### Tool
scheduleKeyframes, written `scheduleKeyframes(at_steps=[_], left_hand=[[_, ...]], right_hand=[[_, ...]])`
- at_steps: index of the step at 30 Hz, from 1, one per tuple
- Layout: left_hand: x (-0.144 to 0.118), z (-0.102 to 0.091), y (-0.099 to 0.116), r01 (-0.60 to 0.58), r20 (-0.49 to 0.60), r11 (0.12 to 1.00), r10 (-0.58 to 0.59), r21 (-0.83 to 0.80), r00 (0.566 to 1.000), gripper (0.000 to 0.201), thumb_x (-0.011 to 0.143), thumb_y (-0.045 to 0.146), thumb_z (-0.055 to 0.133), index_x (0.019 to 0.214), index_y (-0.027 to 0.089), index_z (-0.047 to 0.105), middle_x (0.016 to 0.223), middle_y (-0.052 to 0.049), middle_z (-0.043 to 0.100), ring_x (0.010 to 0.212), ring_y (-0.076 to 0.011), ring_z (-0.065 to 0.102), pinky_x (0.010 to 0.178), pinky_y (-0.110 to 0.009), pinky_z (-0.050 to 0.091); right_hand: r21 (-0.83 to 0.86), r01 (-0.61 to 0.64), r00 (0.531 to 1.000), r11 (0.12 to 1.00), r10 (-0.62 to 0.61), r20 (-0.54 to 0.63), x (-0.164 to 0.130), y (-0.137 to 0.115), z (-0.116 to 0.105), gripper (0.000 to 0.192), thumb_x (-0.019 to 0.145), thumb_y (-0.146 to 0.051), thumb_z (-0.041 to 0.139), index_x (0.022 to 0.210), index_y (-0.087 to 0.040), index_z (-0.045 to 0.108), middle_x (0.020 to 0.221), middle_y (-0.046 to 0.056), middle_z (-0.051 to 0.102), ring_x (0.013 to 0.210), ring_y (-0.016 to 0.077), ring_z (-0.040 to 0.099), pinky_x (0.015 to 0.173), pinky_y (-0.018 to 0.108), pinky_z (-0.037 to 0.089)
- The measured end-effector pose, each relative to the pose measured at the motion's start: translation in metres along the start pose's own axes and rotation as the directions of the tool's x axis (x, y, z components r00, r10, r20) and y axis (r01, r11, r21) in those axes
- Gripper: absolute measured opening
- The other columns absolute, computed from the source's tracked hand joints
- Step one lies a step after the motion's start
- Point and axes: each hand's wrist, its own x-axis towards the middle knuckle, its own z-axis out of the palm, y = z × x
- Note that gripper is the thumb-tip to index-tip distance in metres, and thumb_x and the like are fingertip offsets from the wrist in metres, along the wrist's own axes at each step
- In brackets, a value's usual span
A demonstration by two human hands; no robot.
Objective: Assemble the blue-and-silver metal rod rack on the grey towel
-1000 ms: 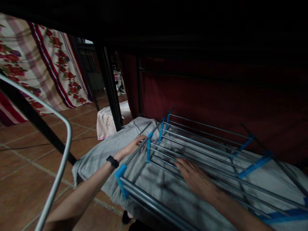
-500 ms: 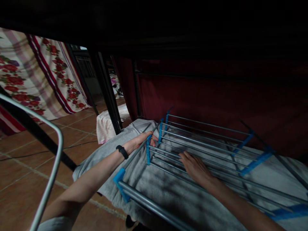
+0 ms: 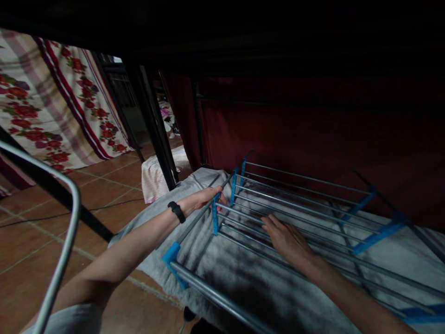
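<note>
Head view, left hand: my left hand (image 3: 208, 197) has its fingers curled round the rack's end bar, at a blue bracket (image 3: 215, 220); fingertips show on the far side of the bar.
Head view, right hand: my right hand (image 3: 287, 236) lies palm down over the rods, fingers together, fingertips at one rod. I can't make out whether they wrap it or only rest there.
Rack: metal rods set in blue plastic, the rack (image 3: 295, 204) lies on the bedding under both my hands and stretches away past the right one.
Near corner: blue corner piece (image 3: 171, 253) on the end bar, nearer me than the left hand; a thick rod (image 3: 219, 295) runs from it below both hands.
Wristband: black wristband (image 3: 176, 212) on my left wrist.
Bedding: grey blanket (image 3: 205, 176), rumpled, beneath both hands and beyond the left.
Beyond the hands: dark red cloth (image 3: 278, 134) behind the rack.
Left of left hand: black post (image 3: 158, 125), tiled floor (image 3: 104, 181), flowered curtain (image 3: 59, 97) farther off.
</note>
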Motion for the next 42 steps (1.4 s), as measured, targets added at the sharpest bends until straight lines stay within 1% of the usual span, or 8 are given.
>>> scheduleKeyframes(at_steps=[6,12,19,26,30,33,39,42], left_hand=[[0.006,0.002,-0.002,0.003,-0.07,1.0,-0.003,0.0,0.998,0.058,0.082,0.07,0.07,0.066,0.014,0.076,0.059,-0.012,0.067,0.051,-0.0226,0.061,0.051,-0.033,0.047],[0.001,0.006,0.002,0.001,-0.088,1.0,0.002,0.029,0.996,0.058,0.084,0.071,0.066,0.075,0.014,0.073,0.06,-0.007,0.067,0.053,-0.0177,0.059,0.052,-0.027,0.046],[0.001,0.01,0.002,0.007,-0.09,1.0,-0.01,-0.03,0.996,0.049,0.087,0.063,0.067,0.076,0.016,0.071,0.058,-0.004,0.063,0.05,-0.0148,0.054,0.051,-0.026,0.045],[0.006,0.011,-0.002,0.017,-0.123,1.0,-0.017,-0.001,0.992,0.051,0.089,0.066,0.06,0.076,0.017,0.069,0.06,-0.004,0.065,0.05,-0.0155,0.055,0.05,-0.026,0.046],[0.009,0.012,-0.002,0.062,-0.164,0.997,-0.053,0.047,0.985,0.055,0.09,0.07,0.054,0.075,0.019,0.067,0.059,-0.005,0.065,0.049,-0.0158,0.055,0.049,-0.026,0.046],[0.008,0.015,0.0,0.084,-0.171,0.996,-0.078,0.026,0.982,0.055,0.093,0.067,0.051,0.073,0.018,0.066,0.057,-0.005,0.064,0.048,-0.0159,0.054,0.049,-0.027,0.045],[0.004,0.023,0.002,0.116,-0.194,0.993,-0.121,-0.037,0.973,0.059,0.092,0.071,0.049,0.066,0.021,0.064,0.052,-0.006,0.063,0.046,-0.0174,0.055,0.048,-0.029,0.047],[0.007,0.022,0.001,0.139,-0.201,0.99,-0.135,0.008,0.97,0.061,0.091,0.074,0.047,0.065,0.021,0.064,0.054,-0.007,0.065,0.047,-0.0191,0.058,0.051,-0.03,0.049]], right_hand=[[0.042,0.005,1.0,0.999,-0.005,-0.001,0.002,0.003,-0.001,0.035,0.109,-0.026,0.032,0.122,-0.022,0.064,0.118,0.009,0.068,0.096,0.0237,0.07,0.072,0.033,0.046],[0.076,0.03,1.0,0.997,-0.03,-0.006,0.006,0.009,-0.001,0.031,0.107,-0.023,0.038,0.125,-0.022,0.063,0.13,0.011,0.067,0.105,0.0243,0.07,0.079,0.032,0.049],[0.041,0.033,0.999,0.999,-0.031,-0.035,0.001,0.008,-0.003,0.036,0.108,-0.024,0.034,0.129,-0.022,0.063,0.131,0.013,0.067,0.106,0.0258,0.071,0.082,0.035,0.052],[0.023,0.066,0.997,0.998,-0.065,-0.052,0.003,0.009,-0.001,0.037,0.107,-0.021,0.035,0.132,-0.02,0.063,0.128,0.012,0.068,0.103,0.0274,0.071,0.078,0.036,0.053],[0.002,0.079,0.995,0.997,-0.078,-0.062,0.002,0.01,0.001,0.039,0.108,-0.021,0.034,0.133,-0.019,0.063,0.129,0.013,0.068,0.1,0.0262,0.072,0.077,0.036,0.053],[-0.016,0.088,0.994,0.996,-0.089,-0.058,0.002,0.01,0.004,0.039,0.108,-0.02,0.034,0.135,-0.019,0.062,0.128,0.012,0.068,0.097,0.0247,0.073,0.076,0.035,0.053],[-0.016,0.077,0.994,0.997,-0.078,-0.074,0.004,0.009,0.004,0.037,0.108,-0.023,0.035,0.132,-0.021,0.063,0.13,0.013,0.068,0.095,0.0244,0.073,0.076,0.035,0.052],[0.012,0.051,0.997,0.999,-0.05,-0.066,0.004,0.008,0.002,0.037,0.108,-0.026,0.034,0.129,-0.022,0.064,0.126,0.011,0.07,0.095,0.024,0.072,0.075,0.034,0.051]])
